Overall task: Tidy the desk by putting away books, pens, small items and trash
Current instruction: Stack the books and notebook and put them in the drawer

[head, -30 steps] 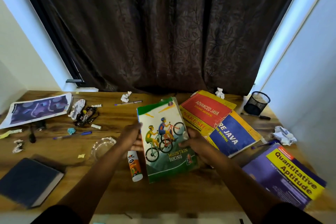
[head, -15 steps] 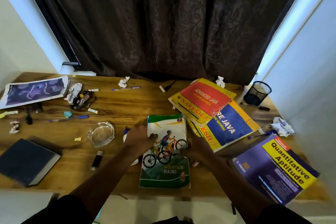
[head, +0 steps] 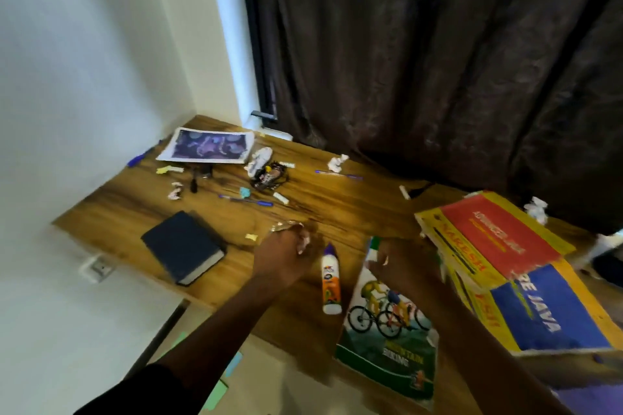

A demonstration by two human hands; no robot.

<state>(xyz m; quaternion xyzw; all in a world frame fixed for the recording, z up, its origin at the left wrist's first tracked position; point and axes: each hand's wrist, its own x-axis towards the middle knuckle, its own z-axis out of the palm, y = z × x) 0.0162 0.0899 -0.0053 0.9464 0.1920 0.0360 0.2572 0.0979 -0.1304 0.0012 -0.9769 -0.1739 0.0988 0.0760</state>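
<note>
Since half a second ago the view has swung left and tilted, and the left hand has left the Mountain Biking book and now sits over the glass ashtray, fingers curled at its rim; whether they grip it cannot be told through the blur; the right hand rests on the far end of the Mountain Biking book, fingers bent over the cover, and whether it pinches the edge is unclear; that book lies flat at the near edge of the desk, its lower part hanging past the edge; a glue bottle lies on its side between the two hands, just beside the book's left edge; two stacked Java books sit to the right of the book, the red-covered one on top; a dark blue hardback lies near the left edge of the desk; toward the far left corner lie a purple printed sheet, crumpled paper balls, blue pens and a dark wrapper; a brown curtain hangs behind the far edge.
</note>
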